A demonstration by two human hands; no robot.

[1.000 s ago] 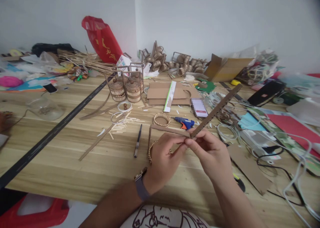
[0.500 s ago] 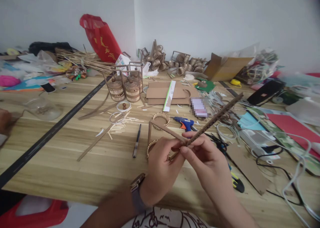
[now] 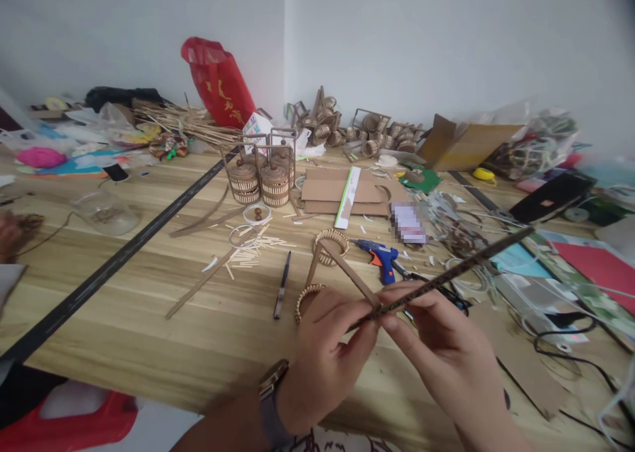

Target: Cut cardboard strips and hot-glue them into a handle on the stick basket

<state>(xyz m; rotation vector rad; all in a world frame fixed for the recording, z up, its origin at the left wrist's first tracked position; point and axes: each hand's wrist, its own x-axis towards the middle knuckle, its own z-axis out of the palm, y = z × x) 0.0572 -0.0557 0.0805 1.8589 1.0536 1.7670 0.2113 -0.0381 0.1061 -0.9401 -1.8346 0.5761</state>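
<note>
A long, narrow strip of corrugated cardboard (image 3: 461, 267) runs through both hands, its far end raised to the right. My left hand (image 3: 332, 339) pinches its near end, where a bent cardboard frame (image 3: 350, 270) meets it. The fingers of my right hand (image 3: 441, 346) are closed on the strip just to the right of that joint. Partly hidden behind my left hand is a small round basket (image 3: 308, 300) with a beaded-looking rim. Beyond it stands another round basket (image 3: 331, 240). A blue glue gun (image 3: 380, 257) lies past my right hand.
A black pen (image 3: 282, 285), scattered short sticks (image 3: 248, 248) and a clear jar (image 3: 106, 212) lie to the left. Several lidded baskets with handles (image 3: 275, 184) stand farther back. Cables, a cardboard piece (image 3: 520, 359) and a phone (image 3: 409, 222) are on the right. Someone else's hand (image 3: 12, 233) is at far left.
The strip has swung lower and farther right in my hands, and its far end now points less steeply upward. My view has shifted slightly left. Both hands keep their pinch.
</note>
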